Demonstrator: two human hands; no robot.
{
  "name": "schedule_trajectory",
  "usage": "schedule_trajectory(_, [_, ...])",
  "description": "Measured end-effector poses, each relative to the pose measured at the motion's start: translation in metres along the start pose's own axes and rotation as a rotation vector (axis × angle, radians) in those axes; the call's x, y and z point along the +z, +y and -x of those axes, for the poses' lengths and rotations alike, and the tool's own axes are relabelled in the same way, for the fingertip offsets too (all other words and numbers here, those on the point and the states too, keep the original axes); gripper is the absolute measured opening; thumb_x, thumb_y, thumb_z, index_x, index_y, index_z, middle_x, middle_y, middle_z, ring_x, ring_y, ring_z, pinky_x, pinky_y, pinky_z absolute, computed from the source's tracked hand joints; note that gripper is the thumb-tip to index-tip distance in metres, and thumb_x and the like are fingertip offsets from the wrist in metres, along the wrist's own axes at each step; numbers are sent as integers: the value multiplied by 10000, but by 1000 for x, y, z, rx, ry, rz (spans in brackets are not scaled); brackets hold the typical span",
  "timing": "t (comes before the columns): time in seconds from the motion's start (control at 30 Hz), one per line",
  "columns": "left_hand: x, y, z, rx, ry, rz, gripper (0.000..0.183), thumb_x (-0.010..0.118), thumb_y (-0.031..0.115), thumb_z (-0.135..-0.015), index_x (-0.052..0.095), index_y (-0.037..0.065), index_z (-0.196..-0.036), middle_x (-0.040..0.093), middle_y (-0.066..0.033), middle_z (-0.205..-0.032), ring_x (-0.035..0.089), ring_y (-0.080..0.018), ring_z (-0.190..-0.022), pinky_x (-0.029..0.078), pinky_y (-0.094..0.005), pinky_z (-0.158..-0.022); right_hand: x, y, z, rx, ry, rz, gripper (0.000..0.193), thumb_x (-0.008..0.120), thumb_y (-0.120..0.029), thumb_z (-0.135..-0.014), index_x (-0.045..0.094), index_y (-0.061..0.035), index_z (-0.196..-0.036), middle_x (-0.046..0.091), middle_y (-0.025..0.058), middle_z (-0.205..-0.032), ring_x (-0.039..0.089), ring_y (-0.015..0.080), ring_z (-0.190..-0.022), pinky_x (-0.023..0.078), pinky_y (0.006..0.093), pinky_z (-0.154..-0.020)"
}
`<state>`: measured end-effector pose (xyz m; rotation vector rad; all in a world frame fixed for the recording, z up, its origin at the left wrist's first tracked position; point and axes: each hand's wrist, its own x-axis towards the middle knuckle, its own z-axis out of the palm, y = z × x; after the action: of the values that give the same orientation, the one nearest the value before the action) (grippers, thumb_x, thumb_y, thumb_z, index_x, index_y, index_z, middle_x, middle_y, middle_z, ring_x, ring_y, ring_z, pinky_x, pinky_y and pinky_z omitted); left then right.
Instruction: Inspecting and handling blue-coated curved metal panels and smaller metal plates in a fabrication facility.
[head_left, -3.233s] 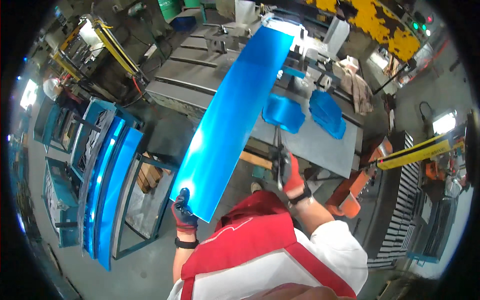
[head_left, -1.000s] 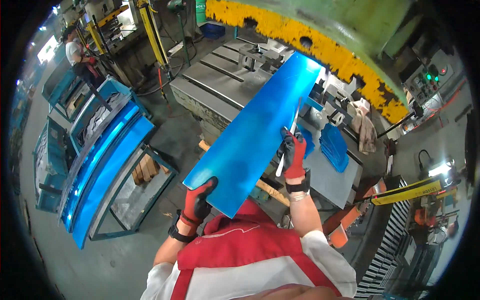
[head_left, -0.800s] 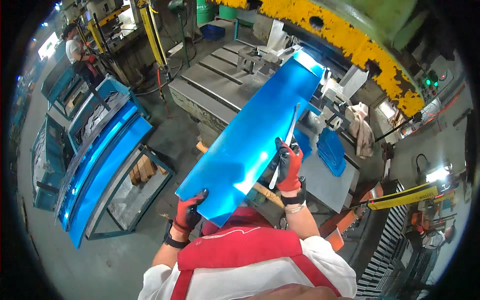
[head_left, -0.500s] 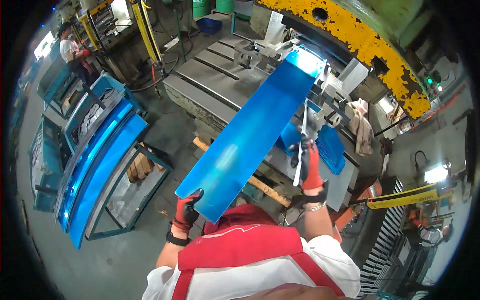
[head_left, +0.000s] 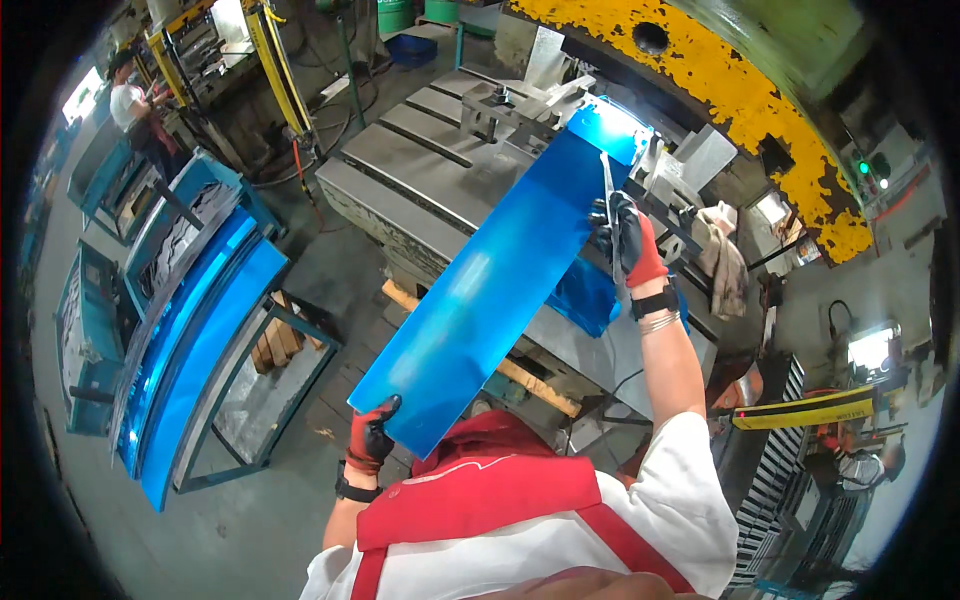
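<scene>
A long blue-filmed metal sheet [head_left: 460, 300] slants from near my body up to the metal die [head_left: 635, 150] of a press. My left hand [head_left: 372, 436], in a red and black glove, grips the sheet's near left corner, thumb on top. My right hand [head_left: 630, 240], gloved alike, is closed round a thin pale metal tool [head_left: 609, 190], which looks like long tongs or tweezers. Its upper end lies over the sheet's right edge near the die; its exact kind is unclear. Below my right hand, blue cut pieces [head_left: 585, 298] lie on the press bed.
At left, a rack [head_left: 230, 472] carries a stack of long blue sheets [head_left: 210, 350]. Teal bins [head_left: 90, 340] stand beyond it. The press's yellow edge [head_left: 690, 70] overhangs the far side. A slotted steel bed [head_left: 400, 170] spreads left of the die. Another person [head_left: 140, 115] stands far left.
My right hand has moved up and forward with the metal tool, bringing it over the sheet's right edge. My left hand keeps its hold on the corner, and the sheet has barely shifted.
</scene>
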<state>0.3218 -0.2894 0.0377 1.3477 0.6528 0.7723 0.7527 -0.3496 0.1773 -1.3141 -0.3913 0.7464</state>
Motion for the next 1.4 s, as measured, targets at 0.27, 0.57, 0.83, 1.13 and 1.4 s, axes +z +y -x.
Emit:
schedule_trajectory(0.27, [-4,-9,6,-86,20,64,191,498,16,-788,546,1,-972,581,-82,-941,564,-167,-838,477,-291,-721,-7,6,-50,-67,-132,-234,322,461,-356,-828,523,-45,-880,591,94,-741,509,125,-525,405,233,-436])
schedule_trajectory(0.57, [-10,-21,1,-317,53,756,232,429,8,-782,506,18,-1001,558,-82,-969,551,-192,-881,463,-327,-783,-2,7,-4,-264,28,-104,199,478,-166,-798,606,-45,-891,589,64,-614,508,114,-449,393,221,-416])
schedule_trajectory(0.83, [-28,-58,-6,-156,17,392,225,495,86,-787,536,8,-994,585,-97,-934,559,-193,-872,450,-317,-777,-14,54,172,-64,243,-130,219,445,-178,-824,553,-23,-934,539,36,-596,453,71,-401,341,180,-334])
schedule_trajectory(1.13, [-16,-47,-23,-304,-26,329,244,573,33,-740,553,4,-982,582,-113,-971,563,-194,-888,460,-297,-767,-44,121,153,182,205,-214,229,436,-185,-814,571,-31,-916,572,43,-648,467,73,-468,354,183,-421])
schedule_trajectory(1.4, [31,-3,-54,214,4,-5,219,581,-6,-724,581,14,-942,600,-120,-931,580,-210,-856,464,-301,-744,-89,90,221,276,-68,116,258,475,-288,-834,593,-59,-827,525,16,-579,406,61,-370,284,202,-332])
